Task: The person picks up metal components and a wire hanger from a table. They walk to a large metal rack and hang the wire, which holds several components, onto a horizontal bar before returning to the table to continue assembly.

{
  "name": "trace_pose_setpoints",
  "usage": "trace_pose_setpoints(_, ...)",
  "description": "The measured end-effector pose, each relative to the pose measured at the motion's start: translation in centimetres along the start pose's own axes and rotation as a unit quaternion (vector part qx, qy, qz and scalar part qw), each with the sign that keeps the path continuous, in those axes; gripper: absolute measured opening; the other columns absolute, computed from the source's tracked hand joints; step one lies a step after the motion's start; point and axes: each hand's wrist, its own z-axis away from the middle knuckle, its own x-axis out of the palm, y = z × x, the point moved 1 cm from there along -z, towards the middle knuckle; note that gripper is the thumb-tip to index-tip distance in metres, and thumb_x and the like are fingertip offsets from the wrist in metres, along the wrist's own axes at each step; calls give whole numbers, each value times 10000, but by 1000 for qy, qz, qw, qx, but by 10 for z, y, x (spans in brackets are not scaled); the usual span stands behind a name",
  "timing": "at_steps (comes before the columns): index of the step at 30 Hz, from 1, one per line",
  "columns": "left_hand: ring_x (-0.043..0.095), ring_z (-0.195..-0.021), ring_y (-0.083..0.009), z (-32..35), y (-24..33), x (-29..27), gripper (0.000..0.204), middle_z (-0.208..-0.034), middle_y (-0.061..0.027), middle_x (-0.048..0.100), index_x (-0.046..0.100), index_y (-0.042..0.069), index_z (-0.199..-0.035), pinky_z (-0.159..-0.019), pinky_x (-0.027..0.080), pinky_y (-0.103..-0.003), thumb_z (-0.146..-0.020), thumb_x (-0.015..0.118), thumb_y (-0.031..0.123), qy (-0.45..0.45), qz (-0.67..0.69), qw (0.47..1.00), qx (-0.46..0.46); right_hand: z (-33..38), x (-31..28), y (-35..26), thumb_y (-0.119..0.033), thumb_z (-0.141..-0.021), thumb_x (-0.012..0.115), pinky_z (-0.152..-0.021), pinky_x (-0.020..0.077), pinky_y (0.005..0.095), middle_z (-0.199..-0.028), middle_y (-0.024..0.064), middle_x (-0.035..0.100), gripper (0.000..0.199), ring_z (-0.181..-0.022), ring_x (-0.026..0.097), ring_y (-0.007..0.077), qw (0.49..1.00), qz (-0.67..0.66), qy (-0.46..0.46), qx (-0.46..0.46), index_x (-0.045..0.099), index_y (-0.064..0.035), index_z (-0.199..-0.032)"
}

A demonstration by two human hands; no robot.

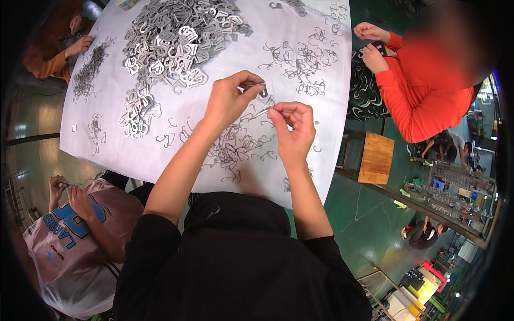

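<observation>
Over the white-covered table, my left hand (231,99) pinches a small grey metal hook (263,90) between thumb and fingers. Just to its right and a little nearer, my right hand (294,125) has thumb and forefinger closed on a thin, pale metal piece (261,113), whose exact kind is too small to tell. The two held pieces are close, and I cannot tell whether they touch. Below my hands lies a loose scatter of thin bent wire pieces (227,150). Farther off, a big heap of grey hook-shaped parts (171,43) trails down toward my left forearm.
More bent wires (308,59) lie at the far right, and a darker pile (90,72) at the left edge. A person in red (428,80) sits on the right, others on the left. A wooden stool (376,158) stands by the table's right edge.
</observation>
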Motion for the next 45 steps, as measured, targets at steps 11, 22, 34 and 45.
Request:
trace_pose_setpoints(11,623,-687,-90,34,47,-26,135,-835,-34,706,708,39,-941,-628,488,-237,-813,689,77,42,-43,998,27,-4,17,-13,34,-827,653,-675,543,256,-843,84,653,178,-748,658,131,998,47,-42,-24,522,1,-942)
trace_pose_setpoints(22,618,-659,-101,32,50,-38,129,-816,-43,700,706,45,-917,-547,469,-227,-790,710,66,97,-19,990,106,-55,-36,53,-155,-846,653,-640,512,301,-828,65,672,134,-763,644,179,960,236,-50,141,655,-61,-940)
trace_pose_setpoints(34,631,-769,-97,36,44,-57,145,-910,-56,690,690,0,-977,-672,501,-224,-838,665,32,94,-10,995,37,-57,-27,129,-282,-739,720,-673,508,350,-787,68,696,194,-753,660,228,809,494,-204,245,720,-116,-839)
trace_pose_setpoints(45,654,-765,-139,39,55,-40,154,-870,-68,682,672,19,-972,-653,516,-250,-819,660,4,76,17,994,83,-45,3,-36,-68,-762,750,-660,434,204,-854,16,623,100,-716,558,75,978,-54,-77,188,676,-13,-802)
